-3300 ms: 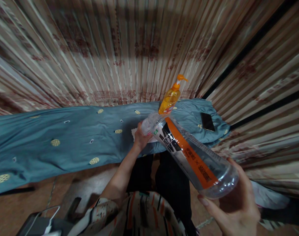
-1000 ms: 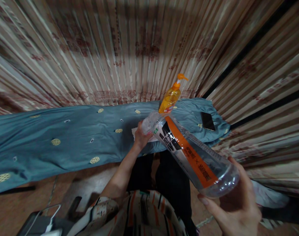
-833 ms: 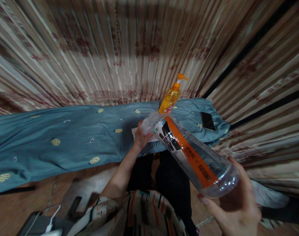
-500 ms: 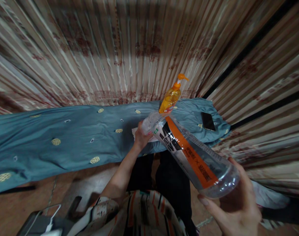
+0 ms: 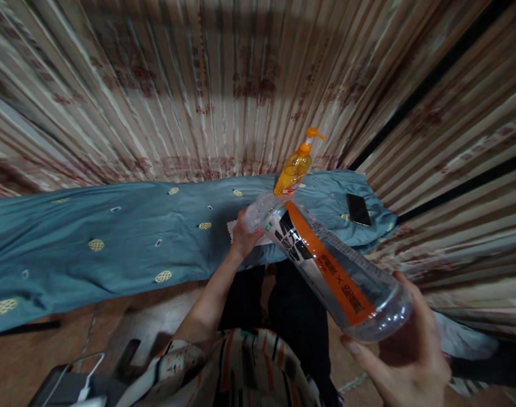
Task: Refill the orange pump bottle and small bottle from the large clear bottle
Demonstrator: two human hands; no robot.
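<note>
A clear plastic bottle [image 5: 326, 271] with an orange, black and white label is held at a slant in front of me. Its base points to the lower right, gripped between the thumb and fingers of my right hand [image 5: 406, 345]. My left hand [image 5: 244, 236] is closed around the neck end at the upper left, and the bottle hides part of its fingers. Under that hand lies a white paper-like piece [image 5: 264, 239], mostly covered. Behind the neck stands a pump bottle [image 5: 294, 169] of yellow liquid with an orange pump head.
A teal patterned cloth [image 5: 130, 226] covers a long, narrow surface. A black phone [image 5: 358, 210] lies near its right end. Pleated curtains [image 5: 232, 85] hang behind and to the right. At the lower left, a white cable [image 5: 86, 384] runs over a dark object.
</note>
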